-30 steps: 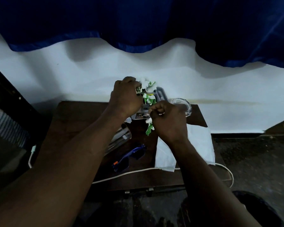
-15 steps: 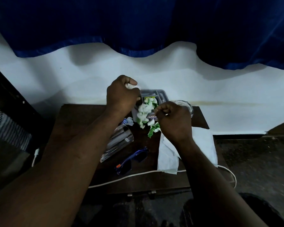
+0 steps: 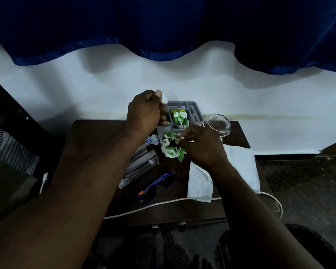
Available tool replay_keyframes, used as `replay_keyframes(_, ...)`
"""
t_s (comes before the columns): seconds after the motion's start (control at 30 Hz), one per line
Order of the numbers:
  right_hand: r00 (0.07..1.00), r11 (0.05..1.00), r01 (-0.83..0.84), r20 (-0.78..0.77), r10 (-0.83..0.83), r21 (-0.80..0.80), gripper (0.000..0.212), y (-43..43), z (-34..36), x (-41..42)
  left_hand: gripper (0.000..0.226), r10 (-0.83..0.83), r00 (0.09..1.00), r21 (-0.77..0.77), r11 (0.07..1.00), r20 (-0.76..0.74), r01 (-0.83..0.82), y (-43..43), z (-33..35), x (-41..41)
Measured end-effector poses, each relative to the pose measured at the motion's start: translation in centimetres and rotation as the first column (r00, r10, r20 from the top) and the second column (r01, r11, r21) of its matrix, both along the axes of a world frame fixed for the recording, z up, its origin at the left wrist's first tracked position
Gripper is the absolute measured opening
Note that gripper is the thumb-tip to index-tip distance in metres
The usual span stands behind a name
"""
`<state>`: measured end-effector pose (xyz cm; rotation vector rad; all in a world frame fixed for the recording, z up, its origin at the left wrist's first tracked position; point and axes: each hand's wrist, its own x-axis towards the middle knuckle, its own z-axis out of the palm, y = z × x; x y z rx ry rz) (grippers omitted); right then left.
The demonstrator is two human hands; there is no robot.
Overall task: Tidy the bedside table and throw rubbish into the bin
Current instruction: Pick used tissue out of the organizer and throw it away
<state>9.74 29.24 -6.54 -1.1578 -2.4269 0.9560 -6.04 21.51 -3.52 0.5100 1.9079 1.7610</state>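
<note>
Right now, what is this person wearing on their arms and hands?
Left forearm and right forearm are bare: no sleeves, gloves, watch or bracelet at the left hand or right hand. Too dim to rule out a ring.

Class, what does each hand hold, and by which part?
Left hand grips a white scrap, mostly hidden; right hand pinches the crumpled wrappers at their right edge.

You can't read any text here: the blue print on the crumpled wrapper [image 3: 151,140] just below your left hand [image 3: 144,111] is too blurred.
</note>
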Motion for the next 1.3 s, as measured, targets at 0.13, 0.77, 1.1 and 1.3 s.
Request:
replay_keyframes(0.13, 0.981, 0.984, -0.171, 0.098, 0.165, 0.048, 0.035, -2.0, 0.0, -0.4, 0.042, -0.038, 0.986, -0.118, 0.993, -0.164, 0.019, 0.3, -0.4, 0.0)
replay_keyframes(0.77, 0.911, 0.962, -0.266, 0.342, 0.23, 0.061, 0.034, -3.0, -1.7, -0.6, 0.017, -0.243, 0.825, -0.465, 0.885, -0.51, -0.026, 1.9, -2.6, 0.7)
replay_keyframes(1.1, 1.0, 0.998, 0.016, 0.016, -0.017, 0.058, 0.022, -0.2, 1.0, 1.8, 0.012, -0.236, 0.781, -0.525, 0.841, -0.579, -0.135, 3.2, -2.7, 1.4)
replay_keyframes(1.3, 0.987, 0.985, 0.159, -0.024, -0.161, -0.071, 0.02, 1.5, 1.8, 2.7, 0.018, -0.188, 0.768, -0.433, 0.893, -0.612, -0.126, 3.5, -2.1, 1.4)
